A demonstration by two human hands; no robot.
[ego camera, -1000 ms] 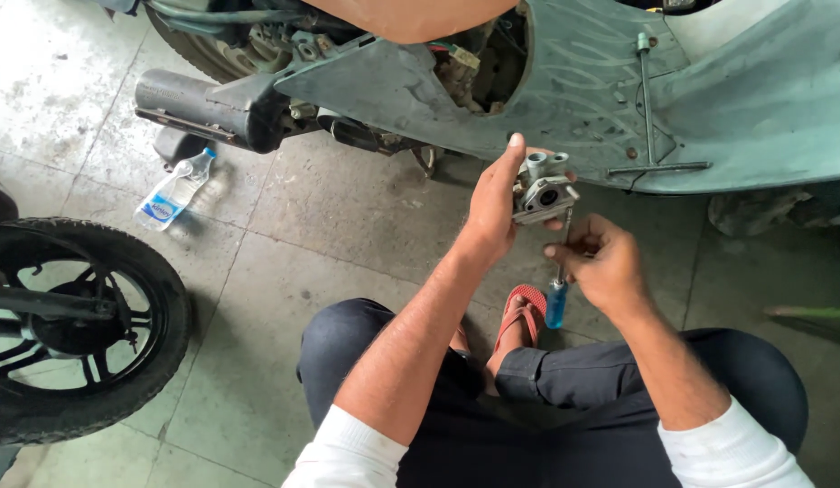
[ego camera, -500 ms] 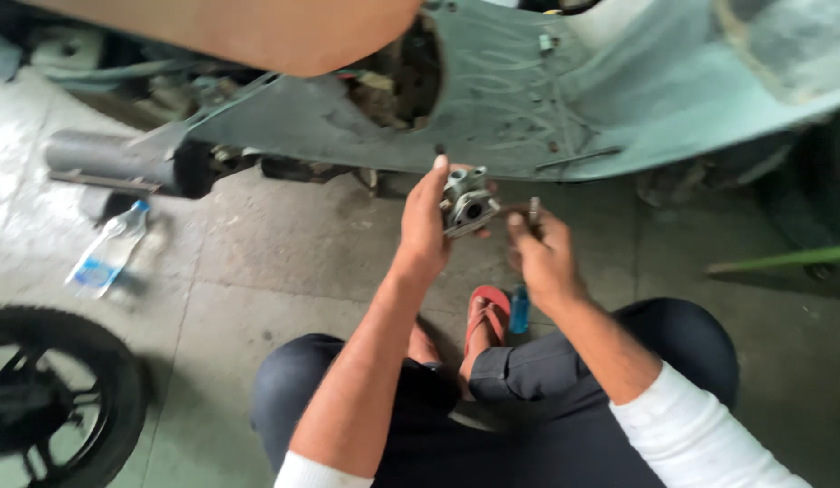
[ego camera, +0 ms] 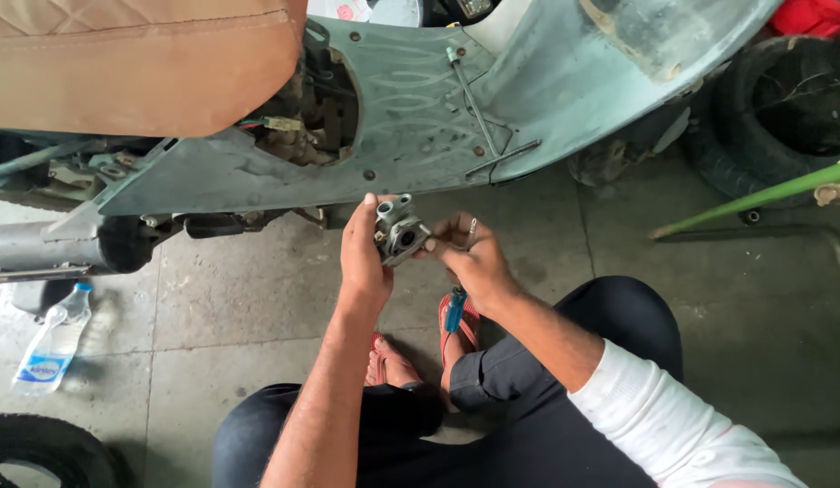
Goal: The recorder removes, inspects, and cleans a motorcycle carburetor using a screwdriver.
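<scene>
Knees, dark trousers, at 6 o'clock; red sandals (ego camera: 456,330) on concrete floor (ego camera: 239,307) just above. Left hand (ego camera: 364,262), centre: fingers wrapped round grey metal part (ego camera: 400,233), thumb up its left side. Right hand (ego camera: 470,258), at 3 o'clock of part: fingertips pinching its right edge, blue-handled screwdriver (ego camera: 454,307) hanging below palm. Bottle (ego camera: 51,342) at 9 o'clock. Scooter (ego camera: 420,117) at 12 o'clock, tyre (ego camera: 781,108) at 2 o'clock.

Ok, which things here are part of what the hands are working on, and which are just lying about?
In hand:
- left hand gripping the small grey metal engine part
- right hand at that part, holding a blue-handled screwdriver
- scooter with its side opening

Lying about:
- plastic water bottle on the floor
- loose tyres
- green bar
</scene>
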